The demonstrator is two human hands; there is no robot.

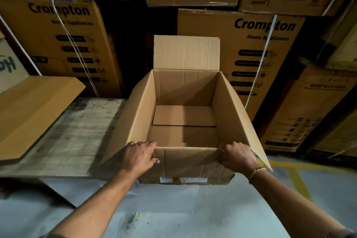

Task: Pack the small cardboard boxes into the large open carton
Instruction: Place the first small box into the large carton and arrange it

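Note:
The large open carton (228, 110) stands in the middle of the view, partly on a worn wooden platform (77, 133), with its near end over the floor. Its far flap stands upright and the side flaps lean outward. Inside I see only the folded bottom flaps; no small box is in view. My left hand (140, 157) grips the near left corner, fingers curled over the rim. My right hand (236, 157) grips the near right corner the same way.
Tall stacks of printed cardboard cartons (270, 60) wall in the back and the right. A flat brown cardboard sheet (32, 110) lies on the platform at left. Grey floor with yellow lines (297, 181) runs below and to the right.

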